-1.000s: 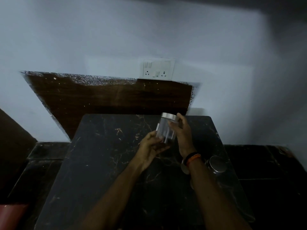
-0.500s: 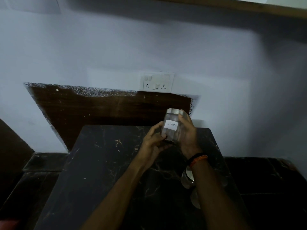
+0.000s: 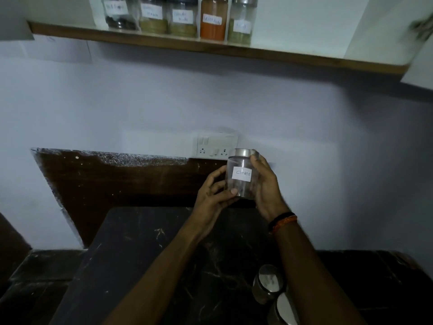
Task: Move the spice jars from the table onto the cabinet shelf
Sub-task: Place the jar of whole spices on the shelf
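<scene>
A clear glass jar [image 3: 241, 174] with a metal lid and a white "Cloves" label is held upright in the air above the far edge of the dark table [image 3: 145, 266]. My right hand [image 3: 264, 186] grips its right side, fingers reaching up to the lid. My left hand [image 3: 210, 195] holds its lower left side, thumb under the base. Two more metal-lidded jars [image 3: 269, 283] stand on the table at the near right, partly behind my right forearm. High above runs the wooden shelf [image 3: 293, 56], with several labelled spice jars [image 3: 213, 19] in a row on its left part.
A white switch and socket plate [image 3: 210, 146] is on the wall just behind the held jar. A dark wooden board [image 3: 112, 184] leans against the wall behind the table. The right part of the shelf holds no jars. A white cabinet door edge [image 3: 419, 73] shows at upper right.
Both hands have lifted the cloves jar higher off the table, and its label has turned to face me. The view has tilted up, bringing the shelf and its jars into sight.
</scene>
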Demonstrator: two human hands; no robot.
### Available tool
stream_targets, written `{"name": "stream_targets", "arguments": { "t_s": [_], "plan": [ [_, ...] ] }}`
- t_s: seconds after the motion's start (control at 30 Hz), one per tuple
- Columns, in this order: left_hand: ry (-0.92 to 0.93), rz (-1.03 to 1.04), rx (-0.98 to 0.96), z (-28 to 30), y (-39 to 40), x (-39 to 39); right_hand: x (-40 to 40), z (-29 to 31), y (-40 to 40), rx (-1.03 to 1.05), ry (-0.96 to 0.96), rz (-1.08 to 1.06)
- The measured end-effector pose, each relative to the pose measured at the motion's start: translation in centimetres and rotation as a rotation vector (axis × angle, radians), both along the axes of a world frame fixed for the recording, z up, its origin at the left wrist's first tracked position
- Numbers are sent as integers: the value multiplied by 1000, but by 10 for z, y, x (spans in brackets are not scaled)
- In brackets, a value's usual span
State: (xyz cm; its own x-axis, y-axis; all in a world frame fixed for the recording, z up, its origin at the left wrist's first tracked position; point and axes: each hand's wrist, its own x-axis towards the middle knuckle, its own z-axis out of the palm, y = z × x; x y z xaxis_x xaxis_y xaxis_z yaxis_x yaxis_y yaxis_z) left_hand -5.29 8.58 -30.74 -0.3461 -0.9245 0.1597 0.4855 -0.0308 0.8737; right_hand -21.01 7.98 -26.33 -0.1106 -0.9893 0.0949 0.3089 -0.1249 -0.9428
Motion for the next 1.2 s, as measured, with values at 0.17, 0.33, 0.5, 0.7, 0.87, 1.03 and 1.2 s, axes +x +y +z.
{"name": "stream_targets", "arguments": {
  "t_s": [0.17,0.33,0.5,0.7,0.87,1.03,1.2],
  "plan": [
    [-12,-17,-88,43,-18,-5,-1,49,-8,-78,51,-44],
    [-92,6,-205,86,-34,-9,-4,95,-16,-158,115,-84],
    [-154,35,-340,132,-49,-11,-9,143,-21,-232,138,-97],
    [-181,24,-446,190,-64,-13,-15,193,-25,-331,137,-132],
    [-248,49,-524,241,-73,-13,-22,213,-28,-384,134,-162],
    [-431,23,-607,298,-81,-22,-27,224,-33,-454,155,-197],
    [-562,-29,-689,335,-91,-32,-31,238,-37,-493,234,-225]
  ]
}}
